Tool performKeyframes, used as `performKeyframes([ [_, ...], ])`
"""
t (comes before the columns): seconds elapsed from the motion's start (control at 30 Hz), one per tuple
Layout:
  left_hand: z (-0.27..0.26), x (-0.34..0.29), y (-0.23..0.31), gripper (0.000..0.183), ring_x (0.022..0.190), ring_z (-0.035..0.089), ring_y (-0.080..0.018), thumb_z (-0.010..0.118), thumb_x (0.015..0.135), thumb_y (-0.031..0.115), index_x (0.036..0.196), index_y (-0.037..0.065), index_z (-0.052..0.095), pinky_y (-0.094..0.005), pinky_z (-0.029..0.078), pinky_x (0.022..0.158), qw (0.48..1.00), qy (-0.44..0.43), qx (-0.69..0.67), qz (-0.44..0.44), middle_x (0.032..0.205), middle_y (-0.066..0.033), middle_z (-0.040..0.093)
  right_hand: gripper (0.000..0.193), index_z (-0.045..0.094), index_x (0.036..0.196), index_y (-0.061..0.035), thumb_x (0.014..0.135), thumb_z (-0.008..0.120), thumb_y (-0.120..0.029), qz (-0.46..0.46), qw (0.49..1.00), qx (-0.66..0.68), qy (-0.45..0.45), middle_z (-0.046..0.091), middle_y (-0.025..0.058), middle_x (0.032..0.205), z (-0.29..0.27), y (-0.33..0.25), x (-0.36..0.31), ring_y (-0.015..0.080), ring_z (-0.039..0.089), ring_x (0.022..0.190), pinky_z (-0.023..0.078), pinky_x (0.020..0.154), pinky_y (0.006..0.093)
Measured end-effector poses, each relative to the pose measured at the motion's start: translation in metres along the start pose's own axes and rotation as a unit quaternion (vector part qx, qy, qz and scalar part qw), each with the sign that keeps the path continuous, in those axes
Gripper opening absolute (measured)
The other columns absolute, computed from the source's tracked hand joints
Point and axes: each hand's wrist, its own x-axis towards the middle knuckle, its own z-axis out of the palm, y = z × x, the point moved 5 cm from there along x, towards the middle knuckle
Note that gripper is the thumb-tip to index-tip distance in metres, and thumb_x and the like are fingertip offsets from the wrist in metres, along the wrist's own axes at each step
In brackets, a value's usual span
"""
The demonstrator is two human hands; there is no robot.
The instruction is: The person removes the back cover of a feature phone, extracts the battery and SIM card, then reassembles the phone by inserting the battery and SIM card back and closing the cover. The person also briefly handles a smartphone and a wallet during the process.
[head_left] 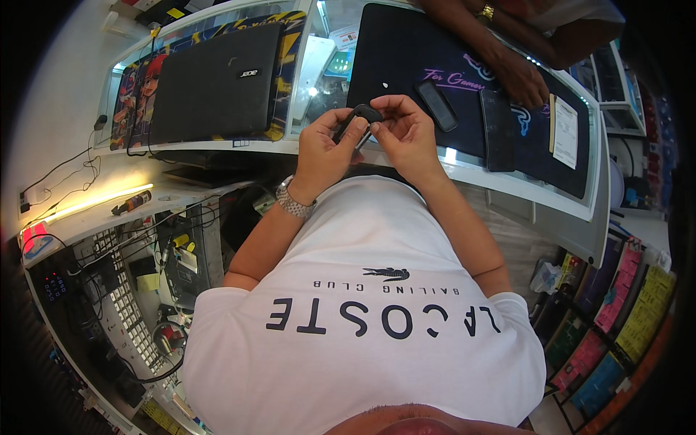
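Observation:
Just above the near edge of the glass counter, both my hands hold a small black key fob (pixel 367 112). A thin metal strip shows below it between my fingers. My left hand (pixel 324 152) pinches its left side, thumb on top, and wears a metal watch (pixel 290 199) at the wrist. My right hand (pixel 409 141) grips the other side with thumb and fingers. Fingers hide part of the fob. Beyond lies a black desk mat (pixel 391 47) with a tiny white piece (pixel 385 85) on it. Right of my hands rests a black oblong phone-like thing (pixel 437 106).
Another person's hand (pixel 528 87) rests by a flat black slab (pixel 498 134); a paper pad (pixel 565 134) lies right of it. A closed black laptop (pixel 206 87) sits at left. Cables, a lit tube (pixel 94 203) and a keyboard (pixel 134 312) fill the lower-left bench.

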Motion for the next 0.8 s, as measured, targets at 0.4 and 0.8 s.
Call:
performKeyframes([
  [0.4,0.002,0.002,-0.004,0.033,0.068,0.067,-0.0066,0.073,0.1,0.026,0.112,-0.005,0.067,-0.0215,0.055,0.054,0.994,0.051,0.058,0.071,0.09,-0.0059,0.073,0.037,0.056,0.126,0.0034,0.091,0.064,0.012,-0.038,0.991,-0.122,0.027,0.061,0.0085,0.115,0.006,0.006,-0.004,0.0133,0.06,0.107,0.052,0.092,0.0277],
  [0.8,0.007,0.01,-0.003,0.033,0.091,0.067,-0.0088,0.064,0.106,0.02,0.127,-0.004,0.057,-0.0255,0.062,0.067,0.989,-0.029,-0.142,0.029,0.11,-0.009,0.071,0.038,0.062,0.132,0.0063,0.095,0.071,0.0,-0.009,0.993,-0.116,-0.004,0.065,0.0051,0.109,-0.003,-0.002,0.004,0.0075,0.06,0.094,0.052,0.085,0.0241],
])
